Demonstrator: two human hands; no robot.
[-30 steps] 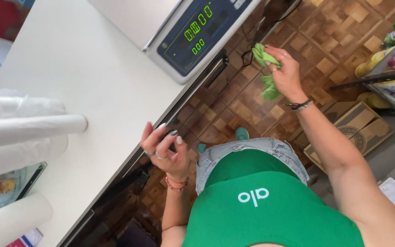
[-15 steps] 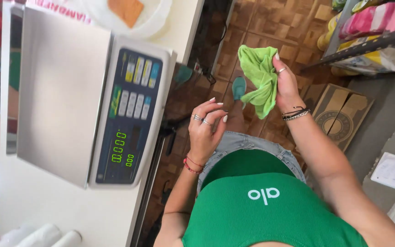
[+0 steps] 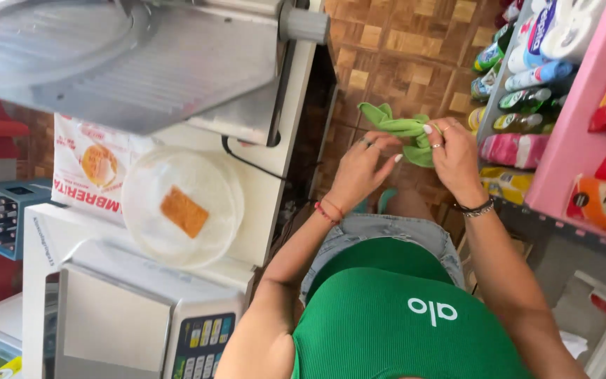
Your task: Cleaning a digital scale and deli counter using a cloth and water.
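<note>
I hold a crumpled green cloth (image 3: pixel 398 130) in front of me with both hands, above the wooden parquet floor. My left hand (image 3: pixel 360 167), with rings and a red wrist band, pinches the cloth's lower edge. My right hand (image 3: pixel 455 158), with a dark bracelet, grips the cloth's right end. Both hands are to the right of the white counter (image 3: pixel 275 203) and touch nothing else.
A metal slicing machine (image 3: pixel 128 63) stands on the counter at upper left. Below it lies a round clear dish (image 3: pixel 215 186) with an orange slice, then a weighing scale (image 3: pixel 135 323). Shelves (image 3: pixel 562 140) with bottles and packets stand close on the right. A blue crate (image 3: pixel 1 210) is at far left.
My left hand has left the counter edge and come up to take hold of the green cloth beside my right hand. The view has swung along the counter from the scale to the slicer.
</note>
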